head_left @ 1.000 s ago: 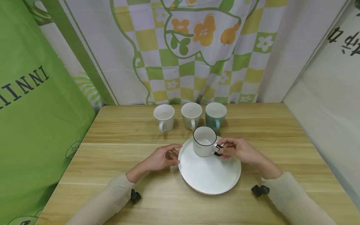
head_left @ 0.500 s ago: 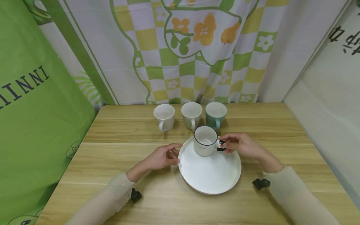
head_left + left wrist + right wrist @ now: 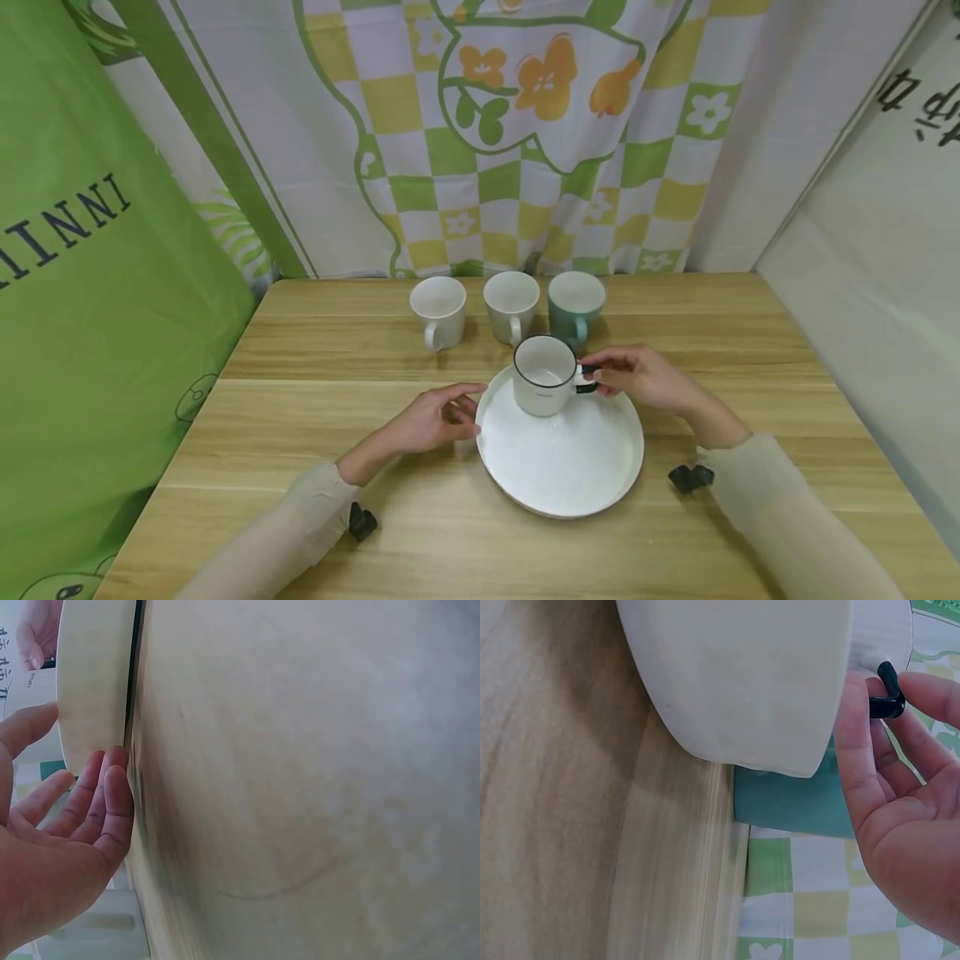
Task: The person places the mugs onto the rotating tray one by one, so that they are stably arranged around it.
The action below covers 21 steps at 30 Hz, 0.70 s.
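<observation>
A white enamel mug with a dark rim stands upright on the far part of a round white tray. My right hand pinches the mug's black-tipped handle, which points right. In the right wrist view the tray's side wall covers part of the mug. My left hand rests against the tray's left edge with loosely bent fingers. Seen from the left wrist, the thumb and fingertips touch the tray's side wall, spread apart along it.
Behind the tray, a white mug, another pale mug and a teal mug stand in a row, handles toward me. The wooden table ends at a checkered curtain. Green cloth hangs at left.
My right hand has moved slightly away from me, turning the mug so its handle swings from lower right to nearly straight right. The left hand and tray have stayed put.
</observation>
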Each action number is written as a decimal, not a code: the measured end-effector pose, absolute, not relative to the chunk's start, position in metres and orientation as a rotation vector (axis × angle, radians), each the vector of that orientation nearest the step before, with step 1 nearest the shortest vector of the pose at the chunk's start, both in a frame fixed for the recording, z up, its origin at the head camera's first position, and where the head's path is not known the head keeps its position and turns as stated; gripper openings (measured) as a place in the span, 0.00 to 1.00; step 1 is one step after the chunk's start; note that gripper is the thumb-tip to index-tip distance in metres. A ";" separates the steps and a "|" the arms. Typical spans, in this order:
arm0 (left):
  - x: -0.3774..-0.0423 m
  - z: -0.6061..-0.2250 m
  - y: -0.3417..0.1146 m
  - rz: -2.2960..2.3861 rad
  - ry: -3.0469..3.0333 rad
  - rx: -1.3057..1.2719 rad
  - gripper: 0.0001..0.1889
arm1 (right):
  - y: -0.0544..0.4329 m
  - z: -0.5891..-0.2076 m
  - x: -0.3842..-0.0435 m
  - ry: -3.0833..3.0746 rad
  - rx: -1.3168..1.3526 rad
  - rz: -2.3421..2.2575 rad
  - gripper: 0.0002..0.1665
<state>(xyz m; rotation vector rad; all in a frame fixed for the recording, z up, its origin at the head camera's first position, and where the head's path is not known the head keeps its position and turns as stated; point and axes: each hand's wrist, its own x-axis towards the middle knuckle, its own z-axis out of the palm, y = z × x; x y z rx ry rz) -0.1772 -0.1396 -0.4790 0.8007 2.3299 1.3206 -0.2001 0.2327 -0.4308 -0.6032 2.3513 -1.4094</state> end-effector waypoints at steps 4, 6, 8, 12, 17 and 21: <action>-0.177 -0.480 -0.139 1.328 2.328 0.800 0.34 | 0.233 -0.429 -0.200 2.371 -0.587 -1.402 0.19; -0.176 -0.480 -0.139 1.335 2.324 0.801 0.34 | 0.234 -0.429 -0.199 2.386 -0.567 -1.398 0.19; -0.175 -0.479 -0.138 1.337 2.325 0.802 0.34 | 0.235 -0.428 -0.200 2.401 -0.546 -1.397 0.20; -0.171 -0.465 -0.136 1.333 2.322 0.801 0.32 | 0.240 -0.428 -0.200 2.408 -0.497 -1.422 0.22; -0.177 -0.474 -0.141 1.318 2.327 0.824 0.33 | 0.248 -0.427 -0.199 2.402 -0.423 -1.465 0.26; -0.179 -0.480 -0.142 1.328 2.306 0.847 0.34 | 0.252 -0.425 -0.198 2.367 -0.371 -1.528 0.28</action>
